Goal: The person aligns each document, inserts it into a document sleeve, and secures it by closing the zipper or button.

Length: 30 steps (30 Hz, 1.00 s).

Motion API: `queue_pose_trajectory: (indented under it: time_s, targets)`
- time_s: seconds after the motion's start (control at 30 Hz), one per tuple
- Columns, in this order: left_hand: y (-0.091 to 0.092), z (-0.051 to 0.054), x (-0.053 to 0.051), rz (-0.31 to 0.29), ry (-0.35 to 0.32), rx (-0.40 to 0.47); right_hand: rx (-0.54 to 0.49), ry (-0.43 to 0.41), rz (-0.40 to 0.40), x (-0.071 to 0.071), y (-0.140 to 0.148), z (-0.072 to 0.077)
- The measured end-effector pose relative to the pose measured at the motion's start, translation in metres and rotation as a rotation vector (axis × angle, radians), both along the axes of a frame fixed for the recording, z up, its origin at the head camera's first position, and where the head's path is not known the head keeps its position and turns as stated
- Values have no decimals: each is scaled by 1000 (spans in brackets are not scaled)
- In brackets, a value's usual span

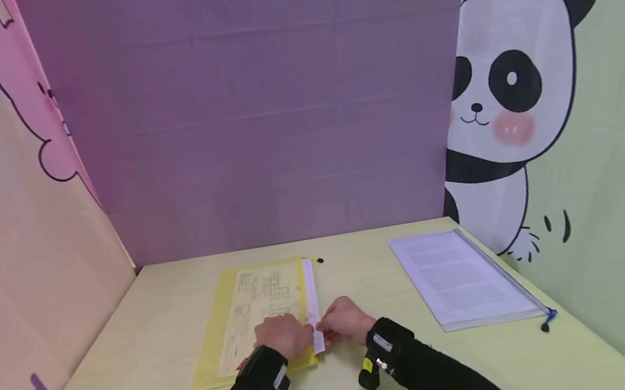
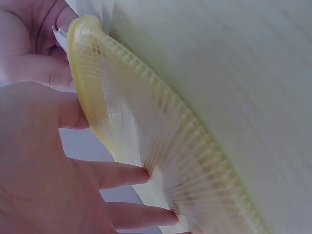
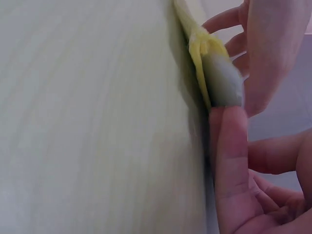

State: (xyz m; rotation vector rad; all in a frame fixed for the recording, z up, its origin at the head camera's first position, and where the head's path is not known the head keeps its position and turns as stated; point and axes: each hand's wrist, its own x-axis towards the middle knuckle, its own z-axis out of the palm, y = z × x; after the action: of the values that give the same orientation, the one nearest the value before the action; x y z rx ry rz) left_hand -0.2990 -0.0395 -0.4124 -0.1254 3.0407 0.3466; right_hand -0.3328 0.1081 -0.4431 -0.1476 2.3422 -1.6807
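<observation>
A yellow mesh zip folder (image 1: 210,352) lies on the left half of the table with printed sheets showing through it. A white strip of paper (image 1: 310,287) sticks out along its right side. My left hand (image 1: 284,336) grips the folder near that side; in the left wrist view its fingertips (image 2: 139,174) press into the mesh, which bulges up from the table. The right hand (image 1: 347,320) pinches the protruding paper at its near end. In the right wrist view, the paper (image 3: 223,78) curves out of the folder's yellow mouth (image 3: 197,46) to the right fingers.
A second clear folder (image 1: 470,280) holding white printed pages lies at the right, with a dark zip edge and a blue pull (image 1: 551,315). The yellow folder's dark-tipped zip pull (image 1: 319,260) points right. A purple backdrop (image 1: 271,129) and printed side panels enclose the table (image 1: 365,259).
</observation>
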Motion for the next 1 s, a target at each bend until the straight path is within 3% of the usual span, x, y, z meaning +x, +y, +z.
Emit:
queue_pose_trajectory:
  time_s: [0.27,0.53,0.83,1.0]
  targets:
    - [-1,1,2,-1,8,25,-23,-10,-27,-3,-2,-4]
    - [-4,3,5,-34,90,10,10,-1,-34,-9,-9,-4]
    - [-4,3,3,-51,64,34,55,8,-10,-12,-12,-4]
    - [-3,2,3,-59,92,32,70,41,22,-10,-4,-3]
